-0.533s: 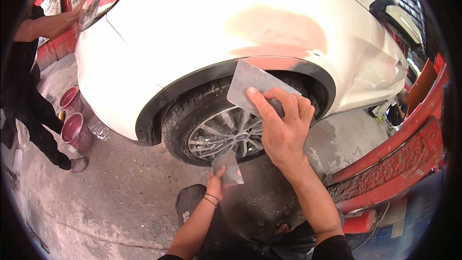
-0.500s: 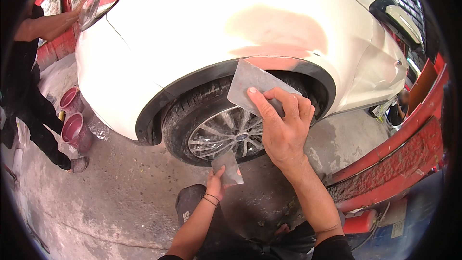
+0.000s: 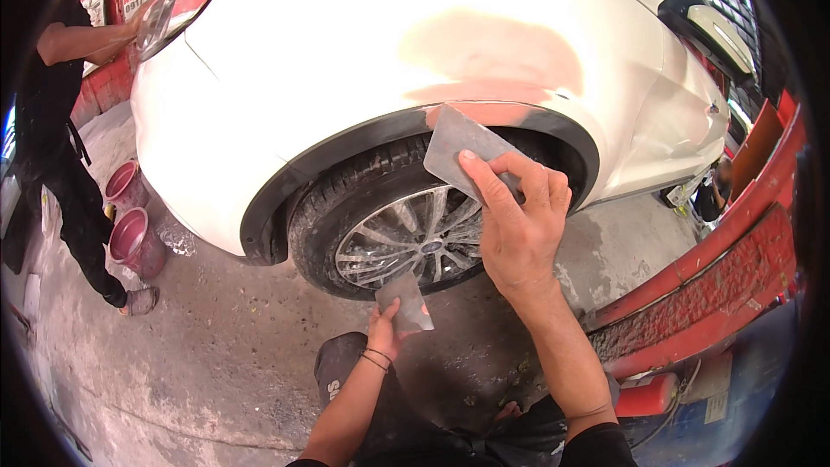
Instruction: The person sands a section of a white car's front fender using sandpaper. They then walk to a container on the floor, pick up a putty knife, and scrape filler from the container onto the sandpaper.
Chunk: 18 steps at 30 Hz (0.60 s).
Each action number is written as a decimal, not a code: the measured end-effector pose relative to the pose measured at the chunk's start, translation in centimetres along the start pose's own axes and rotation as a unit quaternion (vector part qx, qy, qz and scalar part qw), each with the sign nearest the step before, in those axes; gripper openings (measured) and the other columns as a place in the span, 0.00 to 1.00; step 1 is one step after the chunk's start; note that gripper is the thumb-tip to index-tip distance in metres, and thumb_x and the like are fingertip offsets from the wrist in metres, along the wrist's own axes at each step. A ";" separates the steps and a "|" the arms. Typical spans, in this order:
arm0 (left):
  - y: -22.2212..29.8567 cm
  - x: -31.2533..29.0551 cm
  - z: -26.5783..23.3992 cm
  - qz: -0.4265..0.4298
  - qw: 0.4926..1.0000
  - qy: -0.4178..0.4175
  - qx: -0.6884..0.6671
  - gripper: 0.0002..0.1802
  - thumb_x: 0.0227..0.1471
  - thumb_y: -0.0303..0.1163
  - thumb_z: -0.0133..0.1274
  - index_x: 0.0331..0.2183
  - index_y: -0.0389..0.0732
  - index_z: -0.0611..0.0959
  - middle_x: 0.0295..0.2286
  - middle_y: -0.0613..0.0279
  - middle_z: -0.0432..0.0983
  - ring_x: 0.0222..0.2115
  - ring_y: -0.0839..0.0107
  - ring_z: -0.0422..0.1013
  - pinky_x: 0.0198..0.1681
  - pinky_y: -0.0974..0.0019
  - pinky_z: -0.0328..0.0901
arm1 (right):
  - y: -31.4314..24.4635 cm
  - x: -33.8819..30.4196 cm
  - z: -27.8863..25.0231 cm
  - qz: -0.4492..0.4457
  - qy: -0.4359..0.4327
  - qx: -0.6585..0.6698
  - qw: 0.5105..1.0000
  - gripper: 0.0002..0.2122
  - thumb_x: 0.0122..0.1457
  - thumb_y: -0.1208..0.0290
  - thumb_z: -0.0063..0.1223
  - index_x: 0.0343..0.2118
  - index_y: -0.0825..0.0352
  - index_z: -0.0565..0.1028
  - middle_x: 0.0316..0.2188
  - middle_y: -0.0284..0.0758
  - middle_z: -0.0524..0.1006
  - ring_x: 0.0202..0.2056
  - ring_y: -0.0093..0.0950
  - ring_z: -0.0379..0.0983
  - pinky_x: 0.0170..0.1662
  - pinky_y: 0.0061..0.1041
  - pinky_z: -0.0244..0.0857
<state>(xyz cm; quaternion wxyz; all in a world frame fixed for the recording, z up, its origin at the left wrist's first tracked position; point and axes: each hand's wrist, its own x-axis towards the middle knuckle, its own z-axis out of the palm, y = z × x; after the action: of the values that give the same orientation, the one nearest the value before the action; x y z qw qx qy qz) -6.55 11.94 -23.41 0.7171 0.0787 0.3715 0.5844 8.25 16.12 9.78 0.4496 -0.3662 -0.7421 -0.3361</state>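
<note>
Car (image 3: 285, 78) is white and stands ahead of both grips. Its wheel (image 3: 406, 229) is just left of the right grip (image 3: 523, 242), partly behind the plates. Above this grip, a pink patch (image 3: 497, 56) lies on the body; below the patch, a pink strip (image 3: 497, 112) crosses the arch (image 3: 346, 143). The right grip is closed, pinching a grey plate (image 3: 458, 143); its top corner overlaps the strip, but I cannot tell if they touch. Lower left, the left grip (image 3: 383, 330) is also closed, on a smaller plate (image 3: 405, 301) with a pink mark (image 3: 424, 311). Probably the step is smoothing filler at the arch; the next move calls for even, light pressure.
</note>
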 end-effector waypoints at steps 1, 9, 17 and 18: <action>-0.1 0.1 -0.1 -0.001 1.000 -0.001 -0.001 0.24 0.65 0.37 0.62 0.58 0.47 0.74 0.52 0.58 0.79 0.50 0.55 0.79 0.40 0.42 0.82 | 0.2 0.1 -0.1 0.002 0.001 0.000 1.000 0.24 0.52 0.78 0.63 0.53 0.50 0.85 0.44 0.24 0.75 0.42 0.29 0.69 0.44 0.32 0.60; -0.7 0.7 -0.6 0.001 1.000 0.023 -0.002 0.24 0.65 0.36 0.61 0.58 0.46 0.74 0.53 0.59 0.78 0.51 0.56 0.78 0.41 0.40 0.81 | 1.5 0.2 -1.3 0.022 -0.022 0.007 0.999 0.26 0.52 0.82 0.63 0.54 0.50 0.84 0.44 0.26 0.76 0.41 0.31 0.69 0.45 0.33 0.60; -0.8 1.1 -0.9 0.001 1.000 0.012 0.008 0.23 0.66 0.35 0.60 0.58 0.45 0.73 0.52 0.57 0.79 0.50 0.55 0.80 0.40 0.43 0.82 | 2.9 0.4 -2.4 0.051 -0.036 0.031 0.998 0.27 0.52 0.84 0.63 0.55 0.51 0.84 0.44 0.26 0.76 0.41 0.31 0.67 0.46 0.33 0.59; -0.8 1.1 -0.7 0.003 1.000 0.015 0.011 0.23 0.66 0.35 0.59 0.58 0.45 0.73 0.52 0.57 0.80 0.49 0.54 0.81 0.40 0.44 0.83 | 3.2 0.3 -2.4 0.056 -0.038 0.031 0.997 0.27 0.53 0.84 0.63 0.55 0.51 0.84 0.44 0.26 0.76 0.41 0.31 0.67 0.46 0.33 0.59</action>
<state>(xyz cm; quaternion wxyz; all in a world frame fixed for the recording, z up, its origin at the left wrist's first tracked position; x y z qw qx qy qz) -6.37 12.46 -24.84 0.7088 0.0786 0.3881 0.5838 11.85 15.76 11.49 0.4507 -0.4051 -0.7470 -0.2733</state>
